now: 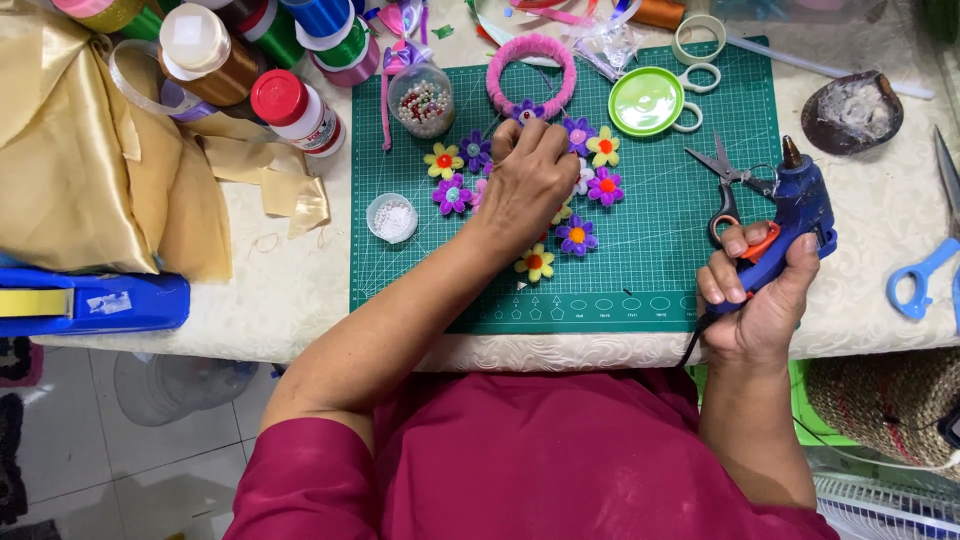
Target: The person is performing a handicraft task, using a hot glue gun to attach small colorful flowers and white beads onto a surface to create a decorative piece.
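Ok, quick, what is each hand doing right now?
Left hand: fingers curled down among the felt flowers; what it pinches cannot be told.
Right hand: closed around the blue glue gun.

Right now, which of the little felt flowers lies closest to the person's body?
The yellow flower with the orange centre, at the mat's near side just below the left hand; the purple and other yellow ones lie farther up.

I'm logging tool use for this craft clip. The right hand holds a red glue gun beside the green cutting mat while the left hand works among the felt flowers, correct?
Not quite: the glue gun is blue, with an orange trigger, as the head view shows. The right hand holds it by the green cutting mat while the left hand works among the felt flowers.
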